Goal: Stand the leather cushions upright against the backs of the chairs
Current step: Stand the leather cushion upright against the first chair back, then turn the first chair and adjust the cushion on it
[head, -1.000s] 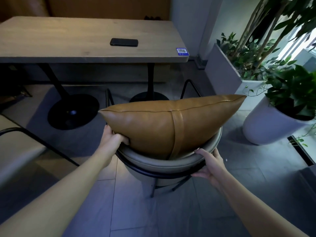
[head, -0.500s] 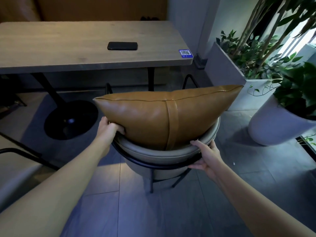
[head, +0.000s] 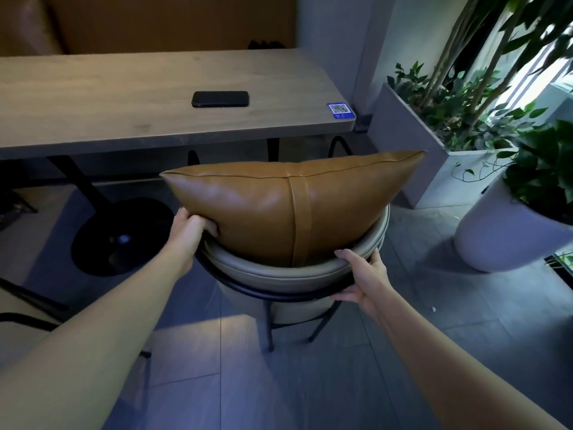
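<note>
Brown leather is what we see in the middle of the frame: the cushion (head: 288,209) stands up on the chair (head: 294,271). Our left hand (head: 193,228) squeezes its lower left corner. Our right hand (head: 366,277) wraps around the chair's curved back. We think we are setting it straight; next we let go gently.

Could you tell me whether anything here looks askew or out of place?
The cushion stands against the chair back but tilts, its right corner higher than its left. A phone lies alone on the table.
</note>
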Demonstrator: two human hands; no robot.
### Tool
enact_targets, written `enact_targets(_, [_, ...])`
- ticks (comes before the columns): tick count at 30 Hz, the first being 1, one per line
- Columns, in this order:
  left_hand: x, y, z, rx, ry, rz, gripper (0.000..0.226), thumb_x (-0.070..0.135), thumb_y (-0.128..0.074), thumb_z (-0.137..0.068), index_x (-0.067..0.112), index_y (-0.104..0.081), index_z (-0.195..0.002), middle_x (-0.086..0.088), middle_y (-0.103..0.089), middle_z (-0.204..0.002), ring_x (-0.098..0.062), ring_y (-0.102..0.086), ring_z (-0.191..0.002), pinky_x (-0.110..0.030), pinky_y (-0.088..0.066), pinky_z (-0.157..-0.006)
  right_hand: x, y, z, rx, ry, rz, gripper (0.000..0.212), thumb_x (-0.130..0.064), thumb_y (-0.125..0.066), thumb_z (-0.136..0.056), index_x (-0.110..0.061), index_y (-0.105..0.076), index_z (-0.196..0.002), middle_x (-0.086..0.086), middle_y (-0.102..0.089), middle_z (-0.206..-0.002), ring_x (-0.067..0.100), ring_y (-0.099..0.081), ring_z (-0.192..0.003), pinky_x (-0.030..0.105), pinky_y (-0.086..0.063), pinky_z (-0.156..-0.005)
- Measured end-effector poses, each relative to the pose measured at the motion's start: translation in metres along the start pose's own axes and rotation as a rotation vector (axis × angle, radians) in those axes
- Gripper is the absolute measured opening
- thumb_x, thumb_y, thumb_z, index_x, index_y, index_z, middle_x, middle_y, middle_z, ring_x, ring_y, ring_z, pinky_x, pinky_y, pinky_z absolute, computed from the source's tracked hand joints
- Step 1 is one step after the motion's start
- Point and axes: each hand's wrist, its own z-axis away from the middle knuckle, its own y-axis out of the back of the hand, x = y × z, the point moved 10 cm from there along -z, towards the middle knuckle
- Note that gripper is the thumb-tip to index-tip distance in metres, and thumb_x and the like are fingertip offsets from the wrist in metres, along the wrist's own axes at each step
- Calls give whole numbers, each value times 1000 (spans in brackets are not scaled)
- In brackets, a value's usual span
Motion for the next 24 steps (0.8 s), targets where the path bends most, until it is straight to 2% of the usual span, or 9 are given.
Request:
enact_targets(3, [0,1,-9,8,2,16,84,4,-57,-38,5,-58,-122,-24,-61,-127,-39,-58,-113,-42,-50,-78,1,-4,-6,24,8,4,101,-24,-83,-85,-39,-23,-164,9,-53,-153,50,-65,-117,65,-64,-76])
enact_targets(8, [-2,1,-12,-10,0,-23,84,5,-58,-39,8,-57,-123,-20,-58,-129,-35,-57,-115,-51,-50,-94,2,-2,-9,38,15,-3,95,-24,-84,-83,-38,-31,-160,9,-59,-143,48,-67,-115,64,-65,-73])
enact_targets(11, [7,2,2,-44,-37,-61,78,2,-54,-46,14,-55,-124,-11,-63,-109,-30,-59,-103,-36,-52,-70,0,-2,-5,39,11,24,97,-27,-85,-83,-40,-28,-161,9,-58,-145,48,-69,-110,63,-65,-75])
enact_targets(13, [23,12,9,-15,-130,-3,84,-5,-50,-57,22,-48,-137,-10,-62,-117,-25,-61,-96,-31,-52,-64,0,-3,-2,31,7,27,102,-29,-85,-84,-45,-22,-162,7,-56,-148,48,-70,-109,63,-65,-76])
enact_targets(14, [35,20,13,35,-177,39,87,-7,-49,-61,24,-44,-142,-13,-59,-129,-25,-61,-99,-33,-54,-69,-1,-4,0,24,3,26,105,-30,-85,-84,-48,-18,-162,7,-54,-150,47,-70,-109,62,-65,-76])
enact_targets(16, [67,35,27,184,-279,27,90,0,-52,-64,28,-38,-149,-14,-48,-148,-26,-56,-122,-41,-51,-97,-1,-6,4,7,-13,35,111,-33,-85,-84,-52,-10,-163,8,-50,-157,47,-71,-104,61,-65,-78])
enact_targets(18, [107,27,48,261,-430,-187,86,6,-61,-72,29,-36,-152,-8,-39,-157,-25,-39,-141,-48,-34,-116,-2,-8,8,-12,-43,54,116,-37,-85,-84,-53,-2,-163,9,-40,-166,48,-72,-95,61,-64,-83])
enact_targets(20, [142,-4,74,280,-593,-513,80,12,-67,-80,30,-36,-152,-4,-34,-161,-26,-31,-146,-52,-25,-120,-4,-9,13,-24,-73,91,119,-41,-85,-84,-54,3,-163,9,-33,-170,52,-69,-105,63,-62,-88])
enact_targets(24, [164,-102,103,85,-774,-980,79,25,-68,-83,31,-34,-153,-4,-34,-162,-26,-27,-149,-50,-13,-123,-12,-3,16,-26,-91,224,123,-49,-86,-81,-47,5,-164,16,-38,-166,52,-61,-125,66,-58,-93])
